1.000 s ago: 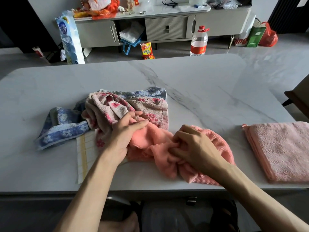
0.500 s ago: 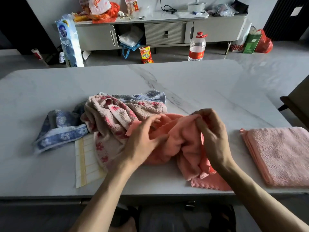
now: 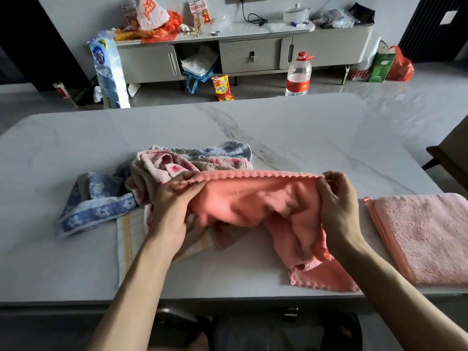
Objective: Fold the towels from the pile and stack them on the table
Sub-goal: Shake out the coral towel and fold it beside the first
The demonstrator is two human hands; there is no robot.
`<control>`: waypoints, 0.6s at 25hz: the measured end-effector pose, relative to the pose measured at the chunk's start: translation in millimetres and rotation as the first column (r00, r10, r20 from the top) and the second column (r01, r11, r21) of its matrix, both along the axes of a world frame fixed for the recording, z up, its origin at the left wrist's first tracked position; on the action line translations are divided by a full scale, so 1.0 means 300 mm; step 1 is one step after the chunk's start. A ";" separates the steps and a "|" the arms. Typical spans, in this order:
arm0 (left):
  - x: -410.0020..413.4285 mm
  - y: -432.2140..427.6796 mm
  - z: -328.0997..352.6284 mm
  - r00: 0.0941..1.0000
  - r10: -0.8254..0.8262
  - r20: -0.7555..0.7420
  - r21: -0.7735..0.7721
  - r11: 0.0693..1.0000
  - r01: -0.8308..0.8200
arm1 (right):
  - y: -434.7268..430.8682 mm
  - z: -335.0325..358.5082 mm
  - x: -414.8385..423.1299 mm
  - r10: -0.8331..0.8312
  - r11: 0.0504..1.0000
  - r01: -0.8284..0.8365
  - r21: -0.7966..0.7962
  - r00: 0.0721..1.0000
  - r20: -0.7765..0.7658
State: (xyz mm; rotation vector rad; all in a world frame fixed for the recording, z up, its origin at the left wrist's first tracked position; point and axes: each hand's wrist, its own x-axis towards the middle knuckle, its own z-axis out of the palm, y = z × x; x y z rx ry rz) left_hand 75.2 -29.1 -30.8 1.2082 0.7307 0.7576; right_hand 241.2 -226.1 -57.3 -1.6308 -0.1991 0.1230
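A salmon-pink towel (image 3: 255, 198) is stretched above the marble table (image 3: 291, 127), its scalloped top edge pulled taut. My left hand (image 3: 174, 206) pinches its left corner and my right hand (image 3: 336, 206) pinches its right corner. Its lower part hangs down and rests crumpled on the table near the front edge. Behind my left hand lies the pile: a beige towel with red flowers (image 3: 162, 165), a blue floral towel (image 3: 96, 201) and a white cloth with yellow stripes (image 3: 126, 239) underneath. A folded pale pink towel (image 3: 425, 236) lies flat at the right.
The table's front edge runs just below the hanging towel. A chair (image 3: 453, 153) stands off the right side. Beyond the table are a grey sideboard (image 3: 248, 54) with clutter, a water bottle (image 3: 298, 74) and bags on the floor.
My hands have moved apart along the salmon towel's edge and lifted it, so the bunched towel now spreads taut between them. The pile and the folded towel have not moved.
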 end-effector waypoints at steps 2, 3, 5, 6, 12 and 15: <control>0.000 -0.003 0.014 0.999 0.030 0.035 -0.012 0.999 -0.029 | 0.000 0.009 -0.010 0.025 0.998 -0.021 -0.058 0.997 0.076; 0.001 -0.001 0.014 0.997 0.053 0.052 -0.008 0.999 -0.053 | -0.002 0.016 -0.017 0.058 0.996 -0.052 -0.066 0.993 0.098; 0.001 0.010 0.016 0.991 0.100 0.086 -0.058 0.994 -0.095 | -0.004 0.020 -0.024 0.155 0.981 -0.136 -0.141 0.978 0.140; 0.001 0.021 0.015 0.986 0.129 0.105 -0.128 0.985 -0.115 | -0.010 0.021 -0.024 0.207 0.962 -0.173 -0.210 0.966 0.156; -0.005 0.122 -0.053 0.912 0.348 0.217 -0.445 0.867 -0.225 | -0.100 0.041 -0.073 0.705 0.502 -0.360 -0.787 0.697 0.130; 0.004 0.138 -0.087 0.873 0.394 0.287 -0.433 0.866 -0.249 | -0.124 0.009 -0.070 0.756 0.387 -0.175 -0.905 0.622 0.203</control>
